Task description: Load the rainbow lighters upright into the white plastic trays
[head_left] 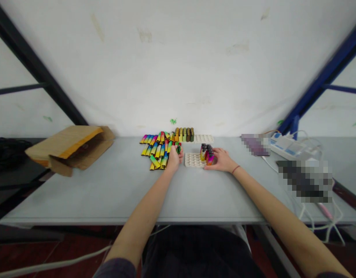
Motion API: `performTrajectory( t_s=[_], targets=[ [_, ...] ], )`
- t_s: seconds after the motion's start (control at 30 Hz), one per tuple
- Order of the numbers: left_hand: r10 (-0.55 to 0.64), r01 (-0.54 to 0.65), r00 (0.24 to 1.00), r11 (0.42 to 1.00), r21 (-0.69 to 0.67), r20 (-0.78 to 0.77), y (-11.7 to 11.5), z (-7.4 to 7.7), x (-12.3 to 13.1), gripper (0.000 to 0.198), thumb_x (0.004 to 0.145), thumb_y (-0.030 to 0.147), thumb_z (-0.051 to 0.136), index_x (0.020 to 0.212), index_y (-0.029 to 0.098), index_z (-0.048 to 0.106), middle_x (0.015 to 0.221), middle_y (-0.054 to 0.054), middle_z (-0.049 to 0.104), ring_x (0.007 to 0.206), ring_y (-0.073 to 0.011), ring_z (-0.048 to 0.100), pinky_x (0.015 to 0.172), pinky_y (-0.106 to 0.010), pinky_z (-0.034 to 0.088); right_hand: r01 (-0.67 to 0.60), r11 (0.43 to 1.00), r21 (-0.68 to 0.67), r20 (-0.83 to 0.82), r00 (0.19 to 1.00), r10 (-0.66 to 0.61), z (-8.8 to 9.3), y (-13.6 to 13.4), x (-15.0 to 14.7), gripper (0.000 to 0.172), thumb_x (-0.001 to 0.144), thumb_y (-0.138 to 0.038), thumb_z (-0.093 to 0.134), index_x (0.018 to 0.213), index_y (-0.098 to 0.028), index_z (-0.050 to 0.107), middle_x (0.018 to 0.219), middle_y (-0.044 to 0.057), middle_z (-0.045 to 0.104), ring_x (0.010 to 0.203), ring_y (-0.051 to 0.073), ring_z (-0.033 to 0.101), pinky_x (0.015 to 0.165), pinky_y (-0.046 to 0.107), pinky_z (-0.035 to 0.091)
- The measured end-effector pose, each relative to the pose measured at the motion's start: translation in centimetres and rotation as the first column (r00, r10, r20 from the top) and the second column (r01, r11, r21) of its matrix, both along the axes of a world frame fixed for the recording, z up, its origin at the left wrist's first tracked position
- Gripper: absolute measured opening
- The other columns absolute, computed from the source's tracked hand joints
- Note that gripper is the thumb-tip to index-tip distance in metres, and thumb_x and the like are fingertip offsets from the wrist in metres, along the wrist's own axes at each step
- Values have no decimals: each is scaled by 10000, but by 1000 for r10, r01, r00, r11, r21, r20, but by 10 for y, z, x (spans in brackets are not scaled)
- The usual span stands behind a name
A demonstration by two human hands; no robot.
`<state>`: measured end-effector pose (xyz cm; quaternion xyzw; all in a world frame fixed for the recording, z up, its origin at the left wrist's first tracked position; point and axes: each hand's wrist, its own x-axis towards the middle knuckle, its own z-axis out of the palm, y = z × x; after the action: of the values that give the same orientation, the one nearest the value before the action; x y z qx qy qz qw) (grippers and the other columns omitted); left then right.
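My left hand (174, 156) is closed around small shiny tubes (179, 146) with green and red on them; the fingers hide how many. It is at the right edge of a pile of gradient-coloured tubes (158, 150) lying on the table. To its right, a white tray (192, 160) with round holes holds several upright dark-topped tubes (209, 156) in its right part. My right hand (221, 160) grips the right end of this tray, thumb at the front and fingers behind, close against the standing tubes.
Behind, a second white tray (204, 138) has several upright tubes (184, 134) at its left. An open brown cardboard box (68, 148) lies at left. A power strip (284, 146), cables (303, 212) and two blurred items are at right. The wall (178, 77) closes off the back.
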<state>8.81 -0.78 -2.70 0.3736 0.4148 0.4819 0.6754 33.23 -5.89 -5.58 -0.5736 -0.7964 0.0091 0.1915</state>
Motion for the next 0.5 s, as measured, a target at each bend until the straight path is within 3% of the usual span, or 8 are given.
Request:
performTrajectory(
  t_s=[0.17,0.27,0.33,0.4,0.5],
  targets=[
    [1,-1,1000,1000,30,-20,-1,3,1,407,962,429,286,627,213,361,435,74,251,326,-58,155,342,-185,114,16,1000,0,-9,1000,-16,-2,3,-11,803,643,-793,712,1220,-236,692,1337,160,618,1230,420,515,1025,603,405],
    [-4,22,995,983,183,-100,-5,6,2,259,933,389,439,747,210,442,504,74,390,339,-52,235,356,-185,156,11,1000,0,-23,1000,-11,-3,0,-11,835,665,-787,703,1247,-189,674,1341,179,612,1225,408,524,1044,574,409],
    [-21,75,987,939,336,-160,-9,7,3,144,904,358,532,874,224,490,621,67,504,364,-48,306,374,-184,212,-3,1000,3,-29,1000,3,-3,-2,-10,838,679,-771,707,1264,-171,662,1342,183,613,1225,395,532,1056,544,413],
    [-41,141,973,884,446,-226,-11,6,5,174,888,374,585,973,230,535,741,37,580,432,-62,416,410,-195,297,-18,1000,8,-35,999,18,-3,-2,-9,830,691,-758,710,1271,-167,655,1343,180,615,1230,387,535,1064,528,414],
    [19,212,935,770,602,-353,-10,2,7,287,861,448,633,993,192,634,946,-59,662,772,-147,625,585,-227,468,-39,999,17,-42,998,40,-4,0,-8,811,696,-752,713,1254,-165,662,1326,177,626,1222,384,546,1056,522,422]
  ],
)
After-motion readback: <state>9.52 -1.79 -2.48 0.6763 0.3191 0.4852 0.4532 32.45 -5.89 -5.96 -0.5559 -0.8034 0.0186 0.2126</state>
